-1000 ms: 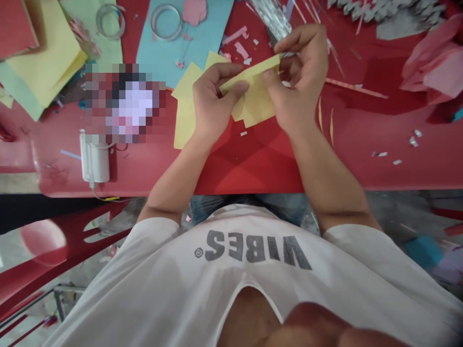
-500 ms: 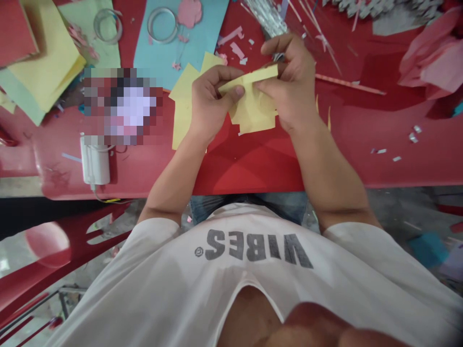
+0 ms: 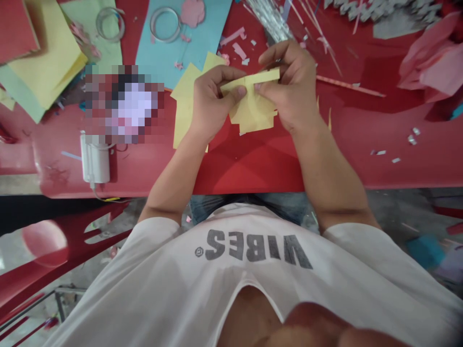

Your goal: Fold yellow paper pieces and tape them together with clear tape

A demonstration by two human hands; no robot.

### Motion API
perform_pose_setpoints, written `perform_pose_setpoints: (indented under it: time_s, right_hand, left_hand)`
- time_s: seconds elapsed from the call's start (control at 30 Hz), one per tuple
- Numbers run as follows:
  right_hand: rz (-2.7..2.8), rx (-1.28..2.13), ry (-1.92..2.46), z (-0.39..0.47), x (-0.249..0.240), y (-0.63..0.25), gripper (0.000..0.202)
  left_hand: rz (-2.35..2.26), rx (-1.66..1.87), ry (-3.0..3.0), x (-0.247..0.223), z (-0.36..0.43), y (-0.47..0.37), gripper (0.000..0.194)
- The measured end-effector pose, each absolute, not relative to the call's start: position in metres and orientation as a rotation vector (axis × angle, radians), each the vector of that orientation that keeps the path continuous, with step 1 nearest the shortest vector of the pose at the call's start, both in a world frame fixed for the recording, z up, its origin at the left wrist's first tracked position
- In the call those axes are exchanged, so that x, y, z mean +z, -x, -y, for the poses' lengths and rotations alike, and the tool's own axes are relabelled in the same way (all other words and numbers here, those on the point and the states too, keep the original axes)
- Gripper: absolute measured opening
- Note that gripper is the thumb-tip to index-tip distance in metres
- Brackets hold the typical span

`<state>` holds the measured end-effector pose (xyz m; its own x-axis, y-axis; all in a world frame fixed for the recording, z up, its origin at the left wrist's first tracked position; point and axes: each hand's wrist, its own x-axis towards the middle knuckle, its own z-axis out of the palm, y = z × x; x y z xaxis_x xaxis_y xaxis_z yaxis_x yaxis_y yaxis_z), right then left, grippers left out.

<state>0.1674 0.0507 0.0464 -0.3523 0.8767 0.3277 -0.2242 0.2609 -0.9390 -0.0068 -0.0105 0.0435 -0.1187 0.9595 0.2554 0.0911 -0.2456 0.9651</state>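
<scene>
Between my two hands is a piece of yellow paper (image 3: 253,111) with a folded strip along its top edge and stepped cuts at its lower edge. My left hand (image 3: 216,99) pinches it at the left, thumb in front and fingers behind. At the right, my right hand (image 3: 292,84) pinches the strip near its end, with the index finger raised and curled. More yellow paper (image 3: 183,108) lies on the table beside and partly under my left hand.
On the red table (image 3: 249,168) lie blue paper (image 3: 152,58), tape rolls (image 3: 165,24), a pink paper flower (image 3: 193,12), a pencil (image 3: 350,86), silvery strands (image 3: 269,19) and pink tissue paper (image 3: 434,62). A white power bank (image 3: 95,159) with a cable sits at the left, near a blurred-out patch.
Both hands keep their hold on the yellow paper. My right thumb has shifted slightly along the folded strip, and the right fingers sit a little lower.
</scene>
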Motion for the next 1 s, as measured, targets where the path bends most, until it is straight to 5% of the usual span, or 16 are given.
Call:
perform_pose_setpoints:
  time_s: [0.37,1.0]
  right_hand:
    - [1.438,1.237,0.622,-0.048,0.045,-0.163,0.032]
    - [1.544,1.051,0.597,-0.040,0.054,-0.163,0.031]
  left_hand:
    - [-1.340,1.449,-1.448,0.058,0.017,0.003,0.009]
    - [-1.386,1.509,-1.545,0.051,0.018,-0.003,0.014]
